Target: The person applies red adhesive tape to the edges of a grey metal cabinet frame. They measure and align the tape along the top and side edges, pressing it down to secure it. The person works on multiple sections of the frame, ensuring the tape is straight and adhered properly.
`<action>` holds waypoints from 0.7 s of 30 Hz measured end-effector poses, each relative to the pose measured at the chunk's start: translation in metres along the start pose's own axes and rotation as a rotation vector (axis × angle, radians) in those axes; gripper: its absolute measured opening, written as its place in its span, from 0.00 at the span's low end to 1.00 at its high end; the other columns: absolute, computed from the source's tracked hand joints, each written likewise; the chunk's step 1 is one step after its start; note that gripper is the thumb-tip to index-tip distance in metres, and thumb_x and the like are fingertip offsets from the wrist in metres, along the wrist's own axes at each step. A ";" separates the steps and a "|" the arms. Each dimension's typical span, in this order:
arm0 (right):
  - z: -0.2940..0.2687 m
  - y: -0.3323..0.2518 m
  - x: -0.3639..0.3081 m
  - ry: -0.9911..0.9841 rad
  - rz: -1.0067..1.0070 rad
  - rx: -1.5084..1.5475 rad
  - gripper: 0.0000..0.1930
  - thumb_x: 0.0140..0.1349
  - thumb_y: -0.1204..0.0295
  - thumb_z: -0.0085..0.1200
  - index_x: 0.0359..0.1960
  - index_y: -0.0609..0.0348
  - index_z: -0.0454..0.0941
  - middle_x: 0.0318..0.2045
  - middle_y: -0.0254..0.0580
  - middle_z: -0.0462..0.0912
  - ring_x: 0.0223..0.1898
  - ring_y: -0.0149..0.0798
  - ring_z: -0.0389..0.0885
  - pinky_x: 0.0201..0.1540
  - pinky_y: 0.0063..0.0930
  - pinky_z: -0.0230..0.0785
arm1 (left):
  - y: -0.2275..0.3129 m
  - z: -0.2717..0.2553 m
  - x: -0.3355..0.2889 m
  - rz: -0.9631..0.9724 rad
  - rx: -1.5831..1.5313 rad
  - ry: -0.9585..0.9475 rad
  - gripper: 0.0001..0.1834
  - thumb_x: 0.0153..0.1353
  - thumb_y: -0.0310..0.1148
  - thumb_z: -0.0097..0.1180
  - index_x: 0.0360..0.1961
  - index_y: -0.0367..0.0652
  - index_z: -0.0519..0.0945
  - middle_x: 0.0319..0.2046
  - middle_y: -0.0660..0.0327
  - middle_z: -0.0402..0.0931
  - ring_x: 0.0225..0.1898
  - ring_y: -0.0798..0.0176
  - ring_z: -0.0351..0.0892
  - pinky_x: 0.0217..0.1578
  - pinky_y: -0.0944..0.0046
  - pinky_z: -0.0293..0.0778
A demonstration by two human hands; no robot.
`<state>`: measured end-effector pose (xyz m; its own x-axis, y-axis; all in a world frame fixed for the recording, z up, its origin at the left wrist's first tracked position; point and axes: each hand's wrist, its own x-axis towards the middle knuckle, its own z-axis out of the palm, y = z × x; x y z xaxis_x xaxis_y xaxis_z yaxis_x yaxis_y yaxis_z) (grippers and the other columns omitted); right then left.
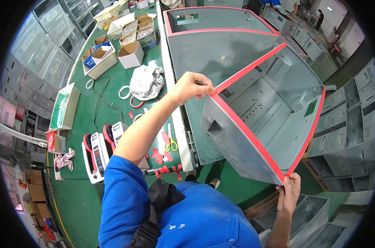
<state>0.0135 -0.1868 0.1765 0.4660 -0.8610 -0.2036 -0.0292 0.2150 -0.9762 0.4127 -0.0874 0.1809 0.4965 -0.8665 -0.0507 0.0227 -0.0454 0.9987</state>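
Note:
A grey metal box housing (241, 140) stands tilted in front of me, its open side facing up and right. Red tape (250, 134) runs along its rim edges. At the upper left corner my left hand (193, 87) is closed, thumb and forefinger pinching the tape. My right hand (289, 190) is closed at the near lower corner, its fingertips on the tape where two strips meet. Between my hands one strip lies straight along the rim. Inside the box I see holes, small brackets and a green panel (310, 108).
Left, a green-topped workbench (113, 93) carries tape dispensers (97, 155), yellow scissors (171, 144), red tape scraps (157, 156), a white cloth (147, 82) and parts bins (137, 33). Another taped housing (200, 49) stands behind. More grey housings (340, 136) are stacked right.

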 end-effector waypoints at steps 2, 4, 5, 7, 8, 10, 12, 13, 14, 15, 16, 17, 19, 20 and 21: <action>0.001 0.000 0.000 0.000 -0.005 -0.003 0.09 0.58 0.73 0.48 0.37 0.55 0.61 0.31 0.33 0.69 0.29 0.24 0.66 0.31 0.18 0.60 | 0.001 0.001 0.000 0.003 0.018 0.002 0.04 0.44 0.24 0.62 0.20 0.37 0.78 0.26 0.63 0.74 0.20 0.75 0.68 0.17 0.76 0.61; 0.001 0.000 0.000 -0.002 -0.012 -0.006 0.09 0.58 0.73 0.48 0.37 0.55 0.61 0.31 0.33 0.69 0.28 0.24 0.66 0.31 0.18 0.60 | 0.001 0.000 -0.001 0.009 0.031 0.000 0.04 0.45 0.25 0.62 0.20 0.38 0.78 0.26 0.63 0.74 0.20 0.75 0.68 0.17 0.76 0.61; 0.001 0.000 0.000 -0.004 -0.017 -0.008 0.09 0.58 0.73 0.48 0.37 0.55 0.61 0.31 0.33 0.69 0.28 0.24 0.66 0.30 0.18 0.60 | 0.001 0.000 -0.001 0.012 0.037 -0.001 0.04 0.45 0.25 0.62 0.20 0.38 0.78 0.26 0.63 0.74 0.20 0.75 0.68 0.17 0.76 0.61; 0.001 0.000 0.000 -0.003 -0.021 -0.008 0.09 0.58 0.74 0.48 0.37 0.55 0.61 0.30 0.33 0.69 0.28 0.24 0.66 0.30 0.18 0.60 | 0.001 0.000 -0.001 0.015 0.048 0.001 0.04 0.45 0.25 0.62 0.20 0.38 0.78 0.26 0.63 0.74 0.20 0.75 0.68 0.17 0.76 0.61; 0.002 -0.001 0.000 0.001 -0.020 -0.008 0.09 0.58 0.74 0.48 0.37 0.55 0.61 0.30 0.33 0.69 0.28 0.24 0.66 0.30 0.17 0.60 | 0.001 0.000 -0.001 0.016 0.053 0.001 0.04 0.45 0.25 0.62 0.20 0.38 0.78 0.26 0.64 0.74 0.19 0.75 0.68 0.17 0.76 0.61; 0.002 -0.001 0.000 0.008 -0.015 -0.005 0.09 0.58 0.74 0.47 0.37 0.55 0.61 0.30 0.32 0.69 0.28 0.23 0.65 0.30 0.17 0.60 | 0.001 0.000 -0.001 0.020 0.046 0.002 0.04 0.45 0.25 0.62 0.20 0.38 0.78 0.26 0.64 0.74 0.19 0.76 0.68 0.17 0.76 0.61; 0.002 0.000 0.000 0.015 -0.010 -0.001 0.09 0.58 0.74 0.47 0.37 0.54 0.61 0.30 0.32 0.69 0.28 0.23 0.65 0.30 0.17 0.60 | 0.000 0.000 -0.001 0.026 0.037 -0.003 0.05 0.45 0.25 0.62 0.20 0.38 0.78 0.26 0.64 0.74 0.19 0.76 0.68 0.16 0.76 0.61; 0.002 0.000 0.000 0.012 -0.011 -0.003 0.09 0.58 0.74 0.47 0.37 0.54 0.61 0.30 0.32 0.69 0.28 0.23 0.65 0.30 0.17 0.60 | -0.001 -0.001 0.000 0.031 0.033 -0.008 0.05 0.45 0.24 0.62 0.20 0.38 0.78 0.26 0.64 0.74 0.19 0.76 0.68 0.16 0.76 0.61; 0.001 0.000 0.000 0.008 -0.013 -0.006 0.09 0.58 0.74 0.47 0.37 0.54 0.61 0.30 0.32 0.69 0.28 0.23 0.65 0.30 0.17 0.60 | -0.002 -0.001 0.000 0.035 0.029 -0.013 0.05 0.45 0.24 0.62 0.21 0.37 0.78 0.26 0.64 0.74 0.19 0.76 0.68 0.16 0.76 0.61; 0.001 0.001 0.000 0.006 -0.014 -0.008 0.08 0.58 0.74 0.47 0.37 0.54 0.61 0.30 0.31 0.69 0.28 0.23 0.65 0.30 0.17 0.60 | -0.001 -0.001 0.000 0.035 0.031 -0.011 0.05 0.45 0.24 0.62 0.21 0.37 0.78 0.26 0.64 0.74 0.19 0.76 0.68 0.16 0.76 0.61; 0.001 0.001 0.000 0.007 -0.014 -0.011 0.08 0.58 0.74 0.47 0.37 0.54 0.61 0.30 0.31 0.69 0.28 0.23 0.65 0.30 0.17 0.60 | -0.001 0.000 -0.001 0.036 0.033 -0.008 0.05 0.45 0.24 0.62 0.21 0.37 0.78 0.27 0.64 0.74 0.19 0.76 0.68 0.16 0.77 0.61; 0.002 0.000 0.000 0.009 -0.015 -0.014 0.08 0.58 0.74 0.47 0.37 0.54 0.61 0.30 0.31 0.69 0.28 0.23 0.65 0.30 0.17 0.60 | 0.000 0.000 -0.001 0.036 0.035 -0.005 0.05 0.45 0.24 0.62 0.21 0.37 0.78 0.27 0.64 0.74 0.19 0.76 0.68 0.16 0.77 0.61; 0.002 0.000 0.000 0.012 -0.014 -0.014 0.08 0.58 0.74 0.47 0.37 0.54 0.61 0.30 0.31 0.69 0.28 0.23 0.65 0.30 0.17 0.60 | -0.001 0.000 -0.001 0.048 0.041 -0.010 0.04 0.45 0.24 0.62 0.22 0.37 0.78 0.27 0.65 0.73 0.19 0.76 0.68 0.16 0.77 0.62; 0.002 0.000 0.000 0.012 -0.012 -0.013 0.08 0.58 0.74 0.47 0.37 0.54 0.61 0.30 0.31 0.69 0.28 0.23 0.65 0.30 0.17 0.60 | -0.001 0.000 -0.002 0.054 0.044 -0.013 0.04 0.45 0.25 0.62 0.22 0.37 0.78 0.27 0.65 0.73 0.19 0.76 0.68 0.16 0.77 0.62; 0.002 0.000 -0.001 0.015 -0.010 -0.011 0.08 0.58 0.75 0.47 0.37 0.55 0.61 0.30 0.31 0.69 0.28 0.23 0.65 0.30 0.17 0.60 | -0.001 0.000 -0.002 0.054 0.044 -0.010 0.05 0.46 0.25 0.62 0.22 0.37 0.78 0.27 0.65 0.73 0.19 0.77 0.68 0.16 0.77 0.62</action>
<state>0.0150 -0.1853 0.1768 0.4529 -0.8700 -0.1949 -0.0344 0.2014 -0.9789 0.4117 -0.0858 0.1796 0.4869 -0.8734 0.0029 -0.0421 -0.0201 0.9989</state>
